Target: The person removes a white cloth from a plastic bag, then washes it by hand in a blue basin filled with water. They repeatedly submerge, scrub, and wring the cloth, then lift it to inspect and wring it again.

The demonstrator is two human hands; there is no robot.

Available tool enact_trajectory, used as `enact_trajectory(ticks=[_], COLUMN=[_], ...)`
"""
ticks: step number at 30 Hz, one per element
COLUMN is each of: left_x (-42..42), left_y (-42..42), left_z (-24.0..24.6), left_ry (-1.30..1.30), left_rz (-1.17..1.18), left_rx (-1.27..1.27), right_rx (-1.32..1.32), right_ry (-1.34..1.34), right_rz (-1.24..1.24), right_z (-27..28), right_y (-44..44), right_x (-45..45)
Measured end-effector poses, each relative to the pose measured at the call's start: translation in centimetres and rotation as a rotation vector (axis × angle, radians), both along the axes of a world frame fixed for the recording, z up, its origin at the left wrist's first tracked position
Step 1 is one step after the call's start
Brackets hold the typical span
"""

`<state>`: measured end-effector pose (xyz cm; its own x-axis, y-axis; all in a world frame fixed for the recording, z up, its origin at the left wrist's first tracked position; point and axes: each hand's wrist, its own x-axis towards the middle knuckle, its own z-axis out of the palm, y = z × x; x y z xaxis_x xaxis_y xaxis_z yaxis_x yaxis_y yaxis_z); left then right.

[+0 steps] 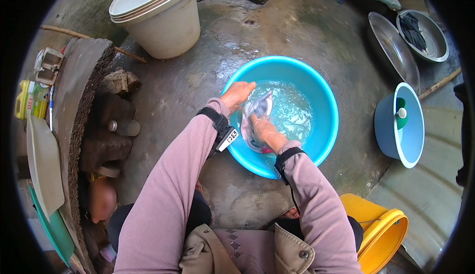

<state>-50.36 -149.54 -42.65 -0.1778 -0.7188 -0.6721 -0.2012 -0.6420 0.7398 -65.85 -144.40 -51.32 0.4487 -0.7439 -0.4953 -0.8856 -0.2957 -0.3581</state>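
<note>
A round turquoise plastic basin [326, 122] of rippling water stands on the floor before me. My right hand [265, 129] is down in it, gripping a wet pink-and-grey item [259, 108]. This item looks like fabric or a soft shoe, blurred by motion, with a bit of red at its lower end. My left hand [237, 94] is curled at the basin's left side, by the upper part of the item. Its fingertips are turned away, so what they hold is hidden.
A stack of large white buckets [163, 33] stands at upper left, beside a concrete slab ledge [87, 73]. To the right are a blue tub [386, 125], metal basins [393, 47] and a tipped yellow bucket [365, 214]. A glass jar [128, 128] lies under the ledge.
</note>
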Motion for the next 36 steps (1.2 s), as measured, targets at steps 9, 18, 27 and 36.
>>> enact_trajectory(ticks=[9, 18, 27, 36], left_x=[-0.1, -5.4, -9.2, -7.9], left_y=[-0.1, -0.2, 0.8, 2.2], left_z=[-1.1, 1.2, 5.3, 7.0], left_ry=[0.169, 0.889, 0.398, -0.212], left_rz=[-0.174, 0.269, 0.256, -0.265], left_rx=[-0.216, -0.077, -0.832, -1.539], right_rx=[0.478, 0.386, 0.804, 0.85], right_ry=[-1.006, -1.811, -1.81, -1.792], right_rz=[-0.372, -0.712, -1.406, -1.32], right_z=[10.7, 12.8, 12.7, 11.2], right_y=[-5.5, -5.7, -4.1, -5.0], right_x=[-5.4, -7.1, -4.3, -4.7])
